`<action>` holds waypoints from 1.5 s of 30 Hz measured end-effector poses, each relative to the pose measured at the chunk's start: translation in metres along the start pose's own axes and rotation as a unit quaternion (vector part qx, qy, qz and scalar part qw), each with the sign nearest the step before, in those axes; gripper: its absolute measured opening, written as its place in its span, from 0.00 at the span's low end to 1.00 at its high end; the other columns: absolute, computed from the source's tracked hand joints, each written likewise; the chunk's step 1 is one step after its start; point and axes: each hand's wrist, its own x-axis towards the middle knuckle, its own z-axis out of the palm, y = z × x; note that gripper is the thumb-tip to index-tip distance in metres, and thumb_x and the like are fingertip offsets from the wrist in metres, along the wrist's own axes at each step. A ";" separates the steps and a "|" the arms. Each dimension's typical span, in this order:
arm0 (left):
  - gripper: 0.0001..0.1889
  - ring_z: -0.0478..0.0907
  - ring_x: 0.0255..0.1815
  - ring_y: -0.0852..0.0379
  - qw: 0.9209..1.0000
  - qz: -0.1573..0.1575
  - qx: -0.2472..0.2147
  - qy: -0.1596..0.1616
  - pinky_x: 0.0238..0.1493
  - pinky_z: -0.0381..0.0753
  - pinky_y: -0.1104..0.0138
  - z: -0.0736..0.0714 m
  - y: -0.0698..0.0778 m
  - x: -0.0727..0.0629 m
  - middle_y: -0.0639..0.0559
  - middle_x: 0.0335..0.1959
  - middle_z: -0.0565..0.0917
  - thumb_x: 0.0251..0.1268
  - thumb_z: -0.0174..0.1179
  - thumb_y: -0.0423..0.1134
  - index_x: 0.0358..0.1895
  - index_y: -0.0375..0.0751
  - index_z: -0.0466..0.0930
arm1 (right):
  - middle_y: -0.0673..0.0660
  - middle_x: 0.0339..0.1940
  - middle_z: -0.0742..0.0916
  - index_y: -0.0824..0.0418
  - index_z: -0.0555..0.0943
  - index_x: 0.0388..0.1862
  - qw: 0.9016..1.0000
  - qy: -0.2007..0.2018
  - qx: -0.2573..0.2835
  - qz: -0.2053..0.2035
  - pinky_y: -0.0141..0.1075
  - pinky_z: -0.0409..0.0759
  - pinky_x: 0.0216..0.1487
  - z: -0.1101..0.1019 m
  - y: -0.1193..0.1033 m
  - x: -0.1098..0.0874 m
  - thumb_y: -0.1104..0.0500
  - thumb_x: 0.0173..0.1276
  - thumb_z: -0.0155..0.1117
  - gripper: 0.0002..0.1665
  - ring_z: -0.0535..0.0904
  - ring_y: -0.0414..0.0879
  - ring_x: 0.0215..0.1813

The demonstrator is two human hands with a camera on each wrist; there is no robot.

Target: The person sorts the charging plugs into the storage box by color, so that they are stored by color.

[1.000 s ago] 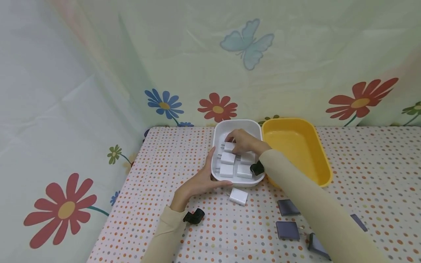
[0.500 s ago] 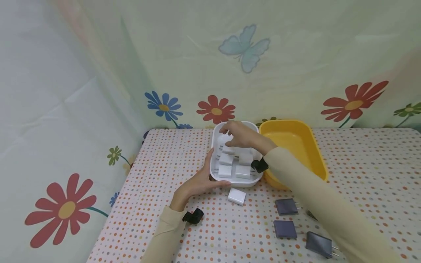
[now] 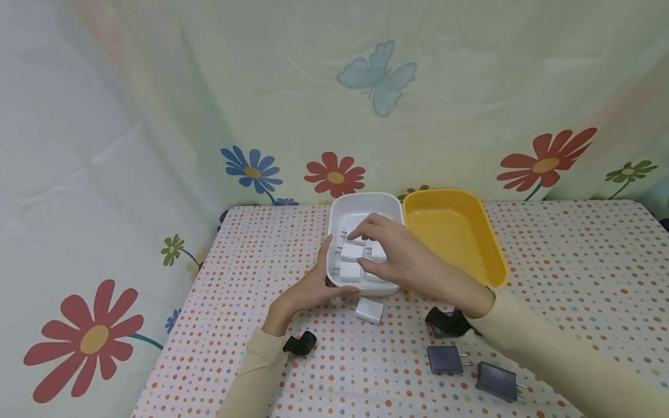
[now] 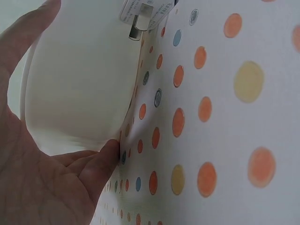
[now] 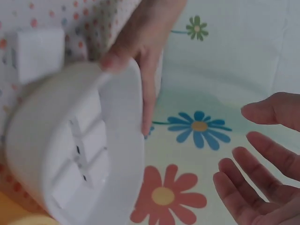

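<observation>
My left hand [image 3: 308, 287] holds the near-left corner of a white plastic tub [image 3: 366, 204], thumb along its front and fingers at its left side. Inside the tub lie several white plug chargers [image 3: 351, 271] in two columns, prongs showing on some. My right hand [image 3: 402, 255] hovers over the tub's right side with thumb and fingers apart, holding nothing; it partly hides the right column. In the right wrist view, the right hand's fingers [image 5: 234, 187] are spread. One white charger [image 3: 369, 311] lies on the table just in front of the tub.
A yellow tub [image 3: 441, 232] stands against the white tub's right side. Several dark grey chargers lie at the front right, among them one charger [image 3: 445, 360] with prongs to the right. A flower-print curtain [image 3: 334, 104] hangs behind the dotted tablecloth [image 3: 251, 244].
My right hand lets go of a white charger in the tub's left column, lifts off, and draws back toward the front right. The left hand keeps its hold on the tub.
</observation>
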 end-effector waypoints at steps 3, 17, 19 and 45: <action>0.69 0.62 0.78 0.51 1.000 0.005 -0.002 -0.001 0.76 0.62 0.47 0.001 0.000 0.000 0.53 0.85 0.52 0.62 0.75 0.56 0.84 0.59 0.20 | 0.54 0.48 0.84 0.63 0.85 0.52 1.000 0.007 0.018 0.004 0.45 0.85 0.51 0.007 -0.003 -0.022 0.69 0.62 0.78 0.20 0.82 0.49 0.48; 0.69 0.53 0.83 0.51 1.000 0.022 0.018 0.008 0.78 0.56 0.46 -0.002 0.006 0.005 0.53 0.87 0.47 0.62 0.77 0.51 0.85 0.58 0.21 | 0.53 0.50 0.84 0.62 0.85 0.55 0.998 -0.019 0.020 0.056 0.43 0.85 0.50 0.051 0.012 -0.076 0.69 0.57 0.81 0.26 0.83 0.49 0.49; 0.69 0.52 0.84 0.51 1.000 0.017 0.022 0.007 0.79 0.56 0.46 -0.002 0.006 0.006 0.53 0.87 0.46 0.61 0.77 0.52 0.84 0.60 0.21 | 0.53 0.49 0.84 0.63 0.85 0.56 0.997 -0.027 0.018 0.065 0.44 0.84 0.49 0.057 0.014 -0.076 0.69 0.57 0.81 0.27 0.82 0.48 0.47; 0.69 0.50 0.84 0.53 1.000 0.003 0.023 0.013 0.79 0.54 0.47 0.001 -0.002 0.003 0.56 0.87 0.45 0.61 0.77 0.52 0.84 0.59 0.20 | 0.57 0.52 0.84 0.66 0.85 0.49 0.999 -0.041 -0.003 0.017 0.42 0.86 0.49 0.096 0.018 -0.086 0.81 0.50 0.73 0.26 0.83 0.51 0.53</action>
